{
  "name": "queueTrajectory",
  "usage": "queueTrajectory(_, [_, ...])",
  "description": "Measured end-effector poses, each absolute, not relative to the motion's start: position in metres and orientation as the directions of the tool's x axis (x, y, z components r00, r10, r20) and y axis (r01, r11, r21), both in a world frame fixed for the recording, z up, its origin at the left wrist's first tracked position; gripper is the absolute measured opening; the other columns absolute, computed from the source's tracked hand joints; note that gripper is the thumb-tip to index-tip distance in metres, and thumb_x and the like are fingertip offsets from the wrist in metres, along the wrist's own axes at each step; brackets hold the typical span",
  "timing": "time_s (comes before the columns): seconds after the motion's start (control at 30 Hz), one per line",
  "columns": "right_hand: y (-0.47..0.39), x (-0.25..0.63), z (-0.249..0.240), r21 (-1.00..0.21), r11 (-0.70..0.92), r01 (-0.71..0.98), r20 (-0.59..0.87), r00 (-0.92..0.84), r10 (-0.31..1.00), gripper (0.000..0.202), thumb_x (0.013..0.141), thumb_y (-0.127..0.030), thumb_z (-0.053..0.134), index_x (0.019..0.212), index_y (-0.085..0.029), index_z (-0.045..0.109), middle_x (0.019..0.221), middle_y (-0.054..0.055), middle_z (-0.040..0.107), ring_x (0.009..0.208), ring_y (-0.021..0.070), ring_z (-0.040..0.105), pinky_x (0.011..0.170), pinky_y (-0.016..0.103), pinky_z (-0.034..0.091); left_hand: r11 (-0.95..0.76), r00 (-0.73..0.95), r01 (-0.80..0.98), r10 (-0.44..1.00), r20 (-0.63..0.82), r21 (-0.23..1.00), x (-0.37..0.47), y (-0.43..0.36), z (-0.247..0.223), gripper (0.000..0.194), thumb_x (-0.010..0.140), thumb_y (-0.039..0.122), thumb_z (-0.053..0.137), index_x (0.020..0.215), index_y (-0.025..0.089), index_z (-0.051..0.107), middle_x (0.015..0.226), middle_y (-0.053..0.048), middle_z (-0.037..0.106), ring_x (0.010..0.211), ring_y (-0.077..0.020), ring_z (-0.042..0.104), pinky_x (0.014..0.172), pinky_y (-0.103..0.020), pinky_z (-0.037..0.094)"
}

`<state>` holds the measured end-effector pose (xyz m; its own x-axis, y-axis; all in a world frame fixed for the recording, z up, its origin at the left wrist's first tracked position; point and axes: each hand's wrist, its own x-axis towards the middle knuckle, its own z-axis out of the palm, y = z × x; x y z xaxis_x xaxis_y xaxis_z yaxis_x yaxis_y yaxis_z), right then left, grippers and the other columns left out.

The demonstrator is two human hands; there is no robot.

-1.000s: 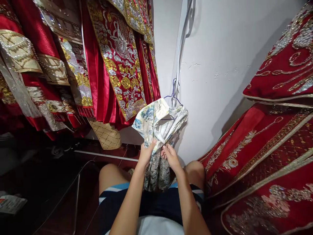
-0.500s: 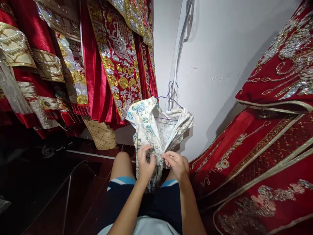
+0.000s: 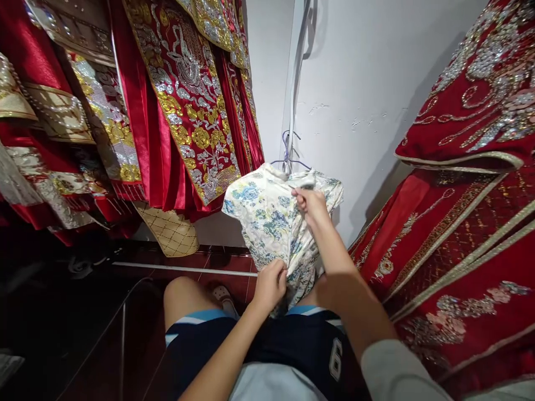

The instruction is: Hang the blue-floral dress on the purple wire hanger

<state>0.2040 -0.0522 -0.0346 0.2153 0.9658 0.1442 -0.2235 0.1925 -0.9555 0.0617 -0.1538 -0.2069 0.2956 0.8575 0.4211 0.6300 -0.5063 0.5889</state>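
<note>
A white dress with a blue and yellow floral print (image 3: 267, 214) hangs on a purple wire hanger (image 3: 286, 153) in front of me. A closed zipper seam (image 3: 290, 234) runs down its middle. My left hand (image 3: 272, 283) is closed on the dress fabric at the lower end of this seam. Near the neckline, my right hand (image 3: 310, 205) pinches the zipper pull at the top of the seam; the pull itself is hidden by the fingers.
Red embroidered gowns (image 3: 188, 100) hang on the left, with more beaded red gowns (image 3: 455, 223) close on the right. A white pole (image 3: 295, 72) stands against the pale wall (image 3: 359, 67). A white rod (image 3: 188, 269) lies low across the dark red floor.
My right hand has moved up from the waist to the neckline, and the dress's gaping opening has closed. My left hand, loosely curled before, now grips the fabric lower down.
</note>
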Motion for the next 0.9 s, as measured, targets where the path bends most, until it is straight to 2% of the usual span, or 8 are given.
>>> queueTrajectory(0.13, [-0.022,0.201,0.002,-0.939,0.29,-0.187,0.242,0.242,0.939,0.016,0.076,-0.021,0.07,0.064,-0.015,0.062,0.045,-0.005,0.048,0.039,0.0037,0.034,0.034,0.017,0.021,-0.491,0.391,0.749,0.87,0.302,0.445,0.057,-0.141,-0.2,0.017,0.087,0.013,0.046,0.081,0.023,0.058,0.087,-0.007,0.065,0.076,-0.0249,0.062,0.068,-0.035,0.041])
queueTrajectory(0.23, [-0.026,0.198,0.004,-0.947,0.29,-0.135,0.272,0.138,0.952,0.013,0.077,-0.021,0.069,0.067,-0.014,0.064,0.045,-0.004,0.05,0.037,0.0038,0.035,0.034,0.016,0.022,-0.541,0.446,0.666,0.841,0.307,0.513,0.05,-0.117,-0.163,0.012,0.086,0.018,0.056,0.077,0.024,0.062,0.078,-0.008,0.066,0.072,-0.0267,0.063,0.064,-0.036,0.042])
queueTrajectory(0.33, [-0.035,0.195,-0.001,-0.951,0.29,-0.108,0.277,0.116,0.954,0.014,0.079,-0.022,0.068,0.068,-0.014,0.064,0.043,-0.004,0.051,0.035,0.0044,0.036,0.034,0.016,0.023,-0.566,0.354,0.606,0.821,0.448,0.559,0.042,-0.082,-0.096,0.028,0.098,0.03,0.043,0.118,0.021,0.062,0.085,-0.008,0.069,0.075,-0.0246,0.063,0.068,-0.035,0.045])
queueTrajectory(0.4, [-0.037,0.195,0.0,-0.947,0.307,-0.095,0.297,0.098,0.95,0.016,0.08,-0.022,0.068,0.067,-0.014,0.063,0.043,-0.004,0.05,0.036,0.0046,0.036,0.035,0.017,0.023,-0.677,0.237,0.555,0.685,0.689,0.483,0.041,-0.057,-0.047,0.039,0.099,0.028,0.043,0.135,0.017,0.054,0.087,-0.008,0.069,0.078,-0.0227,0.062,0.073,-0.034,0.045])
queueTrajectory(0.53, [-0.031,0.198,0.005,-0.914,0.404,-0.045,0.4,0.083,0.913,0.018,0.079,-0.026,0.068,0.065,-0.015,0.062,0.044,-0.005,0.048,0.038,0.0053,0.035,0.039,0.018,0.025,-0.783,0.382,0.552,0.543,0.748,0.287,0.048,-0.02,0.015,0.023,0.097,0.022,0.048,0.108,0.013,0.067,0.088,-0.008,0.069,0.08,-0.0199,0.062,0.078,-0.03,0.044])
queueTrajectory(0.67, [-0.018,0.198,-0.014,-0.895,0.441,0.067,0.446,0.187,0.875,0.018,0.078,-0.025,0.064,0.062,-0.016,0.061,0.045,-0.005,0.047,0.043,0.007,0.035,0.043,0.021,0.026,-0.808,0.407,0.55,0.481,0.777,0.212,0.057,-0.014,0.027,0.019,0.096,0.019,0.051,0.08,0.015,0.062,0.078,-0.006,0.064,0.074,-0.0175,0.056,0.073,-0.029,0.04])
queueTrajectory(0.8, [-0.017,0.192,-0.065,-0.927,0.35,0.134,0.372,0.213,0.903,0.02,0.071,-0.025,0.065,0.054,-0.018,0.056,0.046,-0.004,0.047,0.046,0.0084,0.035,0.045,0.023,0.024,-0.787,-0.018,0.435,0.479,0.878,0.438,0.032,-0.003,0.02,0.022,0.098,0.022,0.051,0.078,0.017,0.056,0.078,-0.003,0.061,0.075,-0.0153,0.054,0.073,-0.028,0.039])
queueTrajectory(0.9, [-0.032,0.186,-0.101,-0.961,0.275,-0.031,0.268,0.149,0.952,0.019,0.07,-0.032,0.064,0.056,-0.019,0.057,0.042,-0.006,0.041,0.041,0.0082,0.03,0.043,0.024,0.02,-0.711,-0.354,0.186,0.596,0.721,0.679,-0.007,0.016,-0.002,0.028,0.099,0.024,0.048,0.071,0.018,0.048,0.071,0.0,0.052,0.071,-0.0126,0.049,0.069,-0.026,0.039])
